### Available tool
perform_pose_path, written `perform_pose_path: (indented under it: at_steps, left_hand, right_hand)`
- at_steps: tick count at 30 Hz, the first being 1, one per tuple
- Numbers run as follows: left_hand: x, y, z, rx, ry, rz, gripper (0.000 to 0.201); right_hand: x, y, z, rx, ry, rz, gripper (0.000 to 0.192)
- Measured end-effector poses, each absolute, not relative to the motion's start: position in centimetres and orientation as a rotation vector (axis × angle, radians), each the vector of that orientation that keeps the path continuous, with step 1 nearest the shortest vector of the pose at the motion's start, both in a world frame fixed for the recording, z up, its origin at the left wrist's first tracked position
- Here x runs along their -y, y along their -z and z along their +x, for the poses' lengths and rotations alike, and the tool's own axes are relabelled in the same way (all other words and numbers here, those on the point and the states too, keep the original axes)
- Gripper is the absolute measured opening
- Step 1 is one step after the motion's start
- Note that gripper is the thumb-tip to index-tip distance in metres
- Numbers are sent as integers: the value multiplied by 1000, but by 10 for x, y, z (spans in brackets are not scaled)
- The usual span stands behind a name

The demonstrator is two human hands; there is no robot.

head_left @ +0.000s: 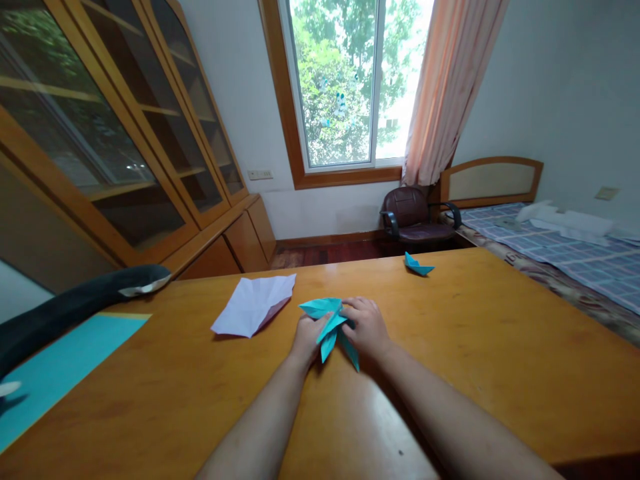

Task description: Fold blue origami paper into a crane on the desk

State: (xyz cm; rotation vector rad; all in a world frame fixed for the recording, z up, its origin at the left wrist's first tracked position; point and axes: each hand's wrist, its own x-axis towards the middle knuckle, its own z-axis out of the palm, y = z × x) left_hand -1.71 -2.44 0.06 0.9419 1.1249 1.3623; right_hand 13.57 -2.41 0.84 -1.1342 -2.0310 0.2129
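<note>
Between my two hands is a partly folded sheet of turquoise origami paper (330, 323), with several pointed flaps standing out from it. My left hand (306, 340) grips its left side, thumb on top of the paper. On the other side, my right hand (367, 327) holds the paper with bent fingers. Both hands rest low over the wooden table (450, 360). A creased white paper sheet (254, 303) lies to the left of my left hand, one edge raised. Farther off at the right stands a small blue folded paper boat (418, 265).
At the left lies a flat turquoise sheet (75, 360) with a yellow edge, a dark curved arm (90, 293) over it. Beyond the table are a brown office chair (410, 213), a bed (560, 247) at right and a glass-fronted cabinet (150, 120) at left.
</note>
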Motion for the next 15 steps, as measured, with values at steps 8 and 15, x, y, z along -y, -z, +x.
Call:
perform_pose_path:
  at_steps: [8, 15]
  left_hand:
    - [15, 3, -33, -988, -1273, 744, 35]
    - [8, 4, -53, -854, -1119, 767, 25]
  right_hand:
    - [-1, 10, 140, 1397, -1197, -874, 15]
    - [-4, 3, 153, 874, -1776, -641, 34]
